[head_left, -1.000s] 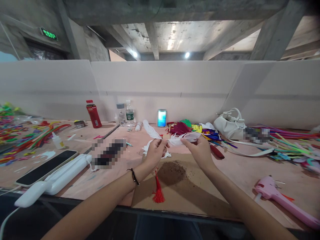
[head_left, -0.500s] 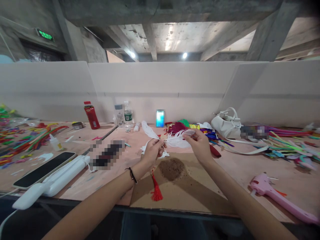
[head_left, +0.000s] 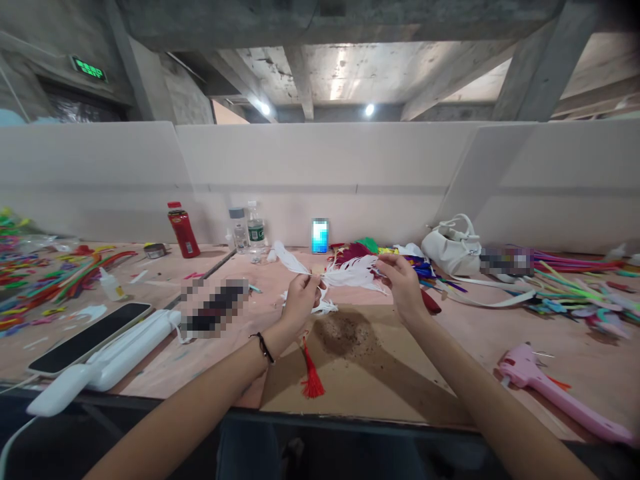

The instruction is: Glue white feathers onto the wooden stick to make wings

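My left hand (head_left: 303,299) pinches a piece with white feathers (head_left: 353,273) spreading to both sides, held above the back of a cardboard sheet (head_left: 400,393). A red tassel (head_left: 313,377) hangs below that hand. At the right tip of the feathers is my right hand (head_left: 400,279), its thumb and forefinger close together; whether the feather edge is between them is too small to tell. Brown crumbs (head_left: 350,333) lie on the cardboard below. More white feather bits (head_left: 326,307) rest at its back edge.
A pink glue gun (head_left: 555,390) lies at the right, near a white bag (head_left: 453,247) and colourful strips (head_left: 580,293). At the left are a black-screened phone (head_left: 90,338), a white device (head_left: 120,353) and a red bottle (head_left: 183,230). A lit phone (head_left: 320,237) stands at the back.
The feathered piece has shifted slightly left with my left hand. My right fingers have moved from over the right feather to its tip, leaving more of it showing.
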`<state>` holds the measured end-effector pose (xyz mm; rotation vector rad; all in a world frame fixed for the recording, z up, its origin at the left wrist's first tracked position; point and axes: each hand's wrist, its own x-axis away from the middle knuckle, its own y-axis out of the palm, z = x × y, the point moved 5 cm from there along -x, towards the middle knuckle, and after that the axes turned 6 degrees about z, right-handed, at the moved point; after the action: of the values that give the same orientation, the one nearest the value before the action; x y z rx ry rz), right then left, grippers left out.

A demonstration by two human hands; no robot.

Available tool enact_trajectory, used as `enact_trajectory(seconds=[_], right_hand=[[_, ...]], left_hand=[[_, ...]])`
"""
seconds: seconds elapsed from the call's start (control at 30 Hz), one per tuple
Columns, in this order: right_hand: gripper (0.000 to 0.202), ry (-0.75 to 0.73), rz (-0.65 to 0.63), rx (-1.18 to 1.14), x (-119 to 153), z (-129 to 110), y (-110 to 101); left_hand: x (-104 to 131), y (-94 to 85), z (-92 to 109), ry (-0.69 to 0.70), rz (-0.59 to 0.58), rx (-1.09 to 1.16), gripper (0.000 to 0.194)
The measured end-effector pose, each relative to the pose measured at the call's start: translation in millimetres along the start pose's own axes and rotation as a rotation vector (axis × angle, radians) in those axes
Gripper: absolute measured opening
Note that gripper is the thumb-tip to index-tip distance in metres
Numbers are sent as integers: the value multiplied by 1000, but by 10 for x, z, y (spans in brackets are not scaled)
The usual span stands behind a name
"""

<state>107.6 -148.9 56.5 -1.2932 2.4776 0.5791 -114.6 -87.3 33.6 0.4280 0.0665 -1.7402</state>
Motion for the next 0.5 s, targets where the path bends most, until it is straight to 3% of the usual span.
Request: enact_trajectory(seconds=[0.27,0.37,0.5], right_hand=[[33,108,-266,74,296,134,324],[28,83,-278,111,393,108,374],[31,53,-200,151,420,101,339]], left_hand=[[115,124,50,-36,-73,51,30],[185,180,75,-49,-106,60,31],[243,231,82,-65,-144,86,33]])
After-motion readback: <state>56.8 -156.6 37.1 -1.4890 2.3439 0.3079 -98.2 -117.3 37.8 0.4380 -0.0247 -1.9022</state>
